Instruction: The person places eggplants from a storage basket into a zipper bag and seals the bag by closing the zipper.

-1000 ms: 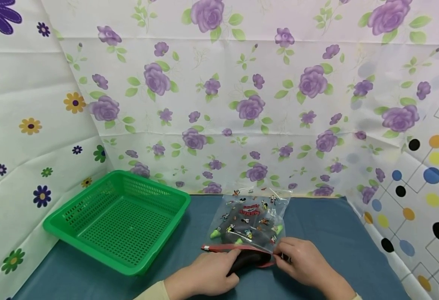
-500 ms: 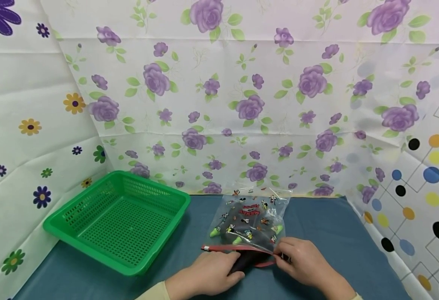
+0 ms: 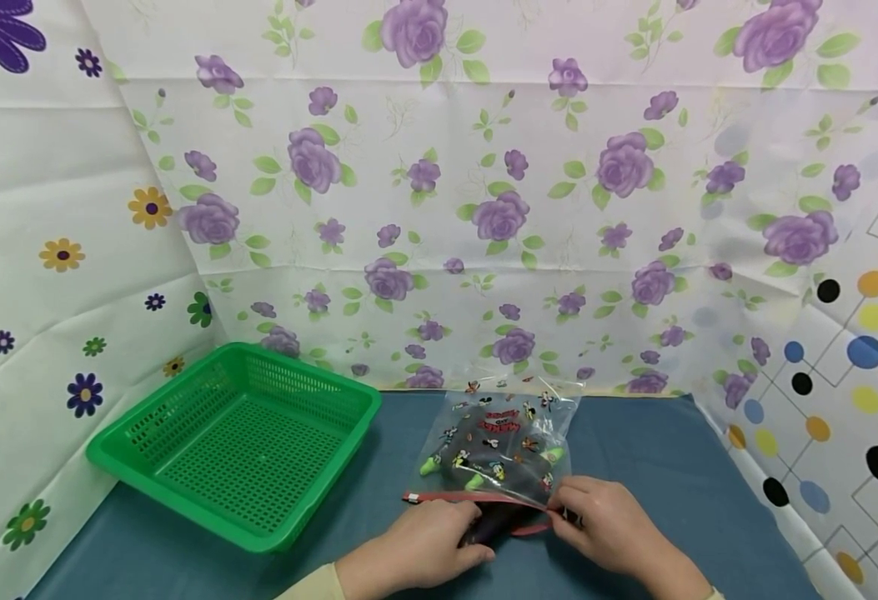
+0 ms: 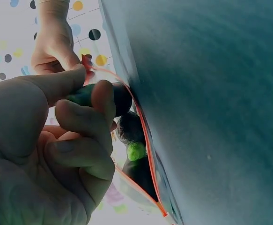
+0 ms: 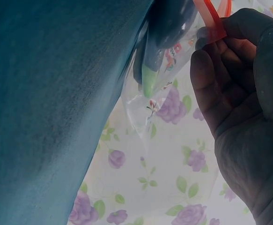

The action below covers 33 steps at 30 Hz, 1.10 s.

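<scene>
A clear zip bag (image 3: 512,457) with cartoon prints and a red zip edge lies on the table, its mouth toward me. Inside it are several dark eggplants with bright green stem ends (image 3: 474,482). My left hand (image 3: 412,546) grips another dark eggplant (image 3: 493,523) by its near end, and the far end reaches into the bag's mouth. In the left wrist view this eggplant (image 4: 123,99) sits between the two red strips, partly hidden by the fingers. My right hand (image 3: 605,527) pinches the right corner of the red zip edge (image 5: 212,21) between thumb and fingers.
A green perforated plastic basket (image 3: 258,458) stands to the left of the bag, with nothing in it. Blue cloth (image 3: 634,442) covers the table. Behind and at the sides hang printed sheets, with purple flowers (image 3: 502,215) at the back.
My left hand has shifted slightly right, and the eggplant it grips has gone deeper into the bag's mouth, so less of it shows. The right hand stays at the bag's corner.
</scene>
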Tool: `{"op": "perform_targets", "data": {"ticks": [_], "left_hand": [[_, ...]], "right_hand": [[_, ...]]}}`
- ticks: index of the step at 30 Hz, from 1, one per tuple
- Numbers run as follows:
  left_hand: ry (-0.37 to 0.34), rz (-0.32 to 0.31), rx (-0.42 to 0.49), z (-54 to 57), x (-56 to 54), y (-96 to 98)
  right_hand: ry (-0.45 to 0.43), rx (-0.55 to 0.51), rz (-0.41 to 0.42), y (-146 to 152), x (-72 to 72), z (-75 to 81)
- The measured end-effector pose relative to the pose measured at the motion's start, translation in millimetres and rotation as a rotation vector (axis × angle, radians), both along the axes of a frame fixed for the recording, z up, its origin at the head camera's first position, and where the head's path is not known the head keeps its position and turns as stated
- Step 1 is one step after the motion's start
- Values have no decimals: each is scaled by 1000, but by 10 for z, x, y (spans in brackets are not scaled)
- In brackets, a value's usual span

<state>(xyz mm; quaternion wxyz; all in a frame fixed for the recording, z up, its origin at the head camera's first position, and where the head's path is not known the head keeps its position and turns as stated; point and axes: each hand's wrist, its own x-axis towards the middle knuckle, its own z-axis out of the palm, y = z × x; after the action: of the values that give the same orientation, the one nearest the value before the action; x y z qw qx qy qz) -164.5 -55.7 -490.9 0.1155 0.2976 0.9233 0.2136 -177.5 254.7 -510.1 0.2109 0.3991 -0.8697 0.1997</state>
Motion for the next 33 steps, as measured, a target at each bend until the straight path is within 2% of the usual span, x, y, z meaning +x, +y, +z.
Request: {"op": "perform_targets", "data": {"ticks": [3, 10, 12, 22, 26, 33], "left_hand": [[10, -21, 28, 4, -1, -14], [-77, -89, 56, 15, -41, -29], [-79, -98, 43, 8, -44, -32], [-30, -101, -53, 6, -24, -47], [2, -97, -39, 7, -17, -45], [49, -48, -9, 7, -9, -7]], "right_hand": [[2, 0, 2, 5, -1, -4], [4, -3, 4, 15, -3, -14], [6, -4, 4, 14, -2, -15], [19, -4, 8, 10, -12, -29], [29, -7, 14, 5, -13, -30], [23, -13, 14, 8, -15, -27]]}}
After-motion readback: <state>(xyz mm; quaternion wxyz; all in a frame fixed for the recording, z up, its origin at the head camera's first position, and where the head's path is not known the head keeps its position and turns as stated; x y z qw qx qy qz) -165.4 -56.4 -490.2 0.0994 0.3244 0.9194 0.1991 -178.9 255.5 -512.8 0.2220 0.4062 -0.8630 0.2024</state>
